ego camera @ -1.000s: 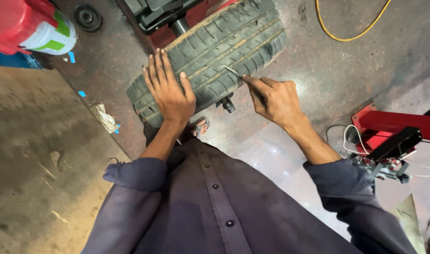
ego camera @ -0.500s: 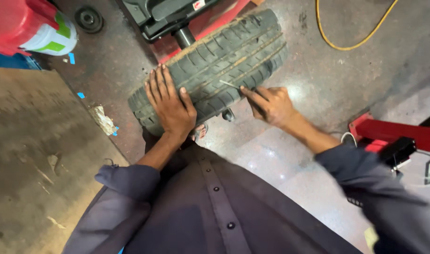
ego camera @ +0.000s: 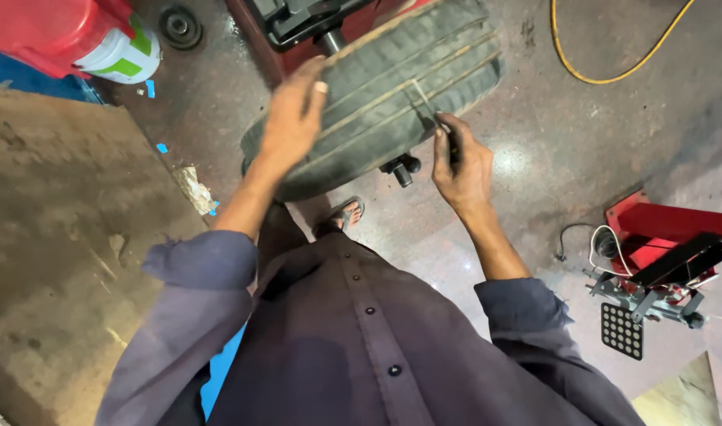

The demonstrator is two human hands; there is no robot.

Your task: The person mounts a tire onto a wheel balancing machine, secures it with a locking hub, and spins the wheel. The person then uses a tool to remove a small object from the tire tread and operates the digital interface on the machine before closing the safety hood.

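A black tyre (ego camera: pixel 392 87) stands upright on a red machine's shaft in front of me, its tread blurred. My left hand (ego camera: pixel 294 118) rests flat on the tread at the left, fingers together. My right hand (ego camera: pixel 460 162) is closed around a thin bent metal tool (ego camera: pixel 418 99), whose tip lies against the tread grooves at the tyre's right side.
The red machine (ego camera: pixel 298 24) holds the tyre at the top. A yellow hose (ego camera: pixel 598 71) curls on the floor at upper right. A red stand with a black arm (ego camera: pixel 669 252) sits at right. A red and white container (ego camera: pixel 77 39) is at upper left, beside a brown board (ego camera: pixel 61 237).
The tyre now looks blurred along its tread. My left hand slid to the tread's left side, and my right hand stays at the grooves with the tool.
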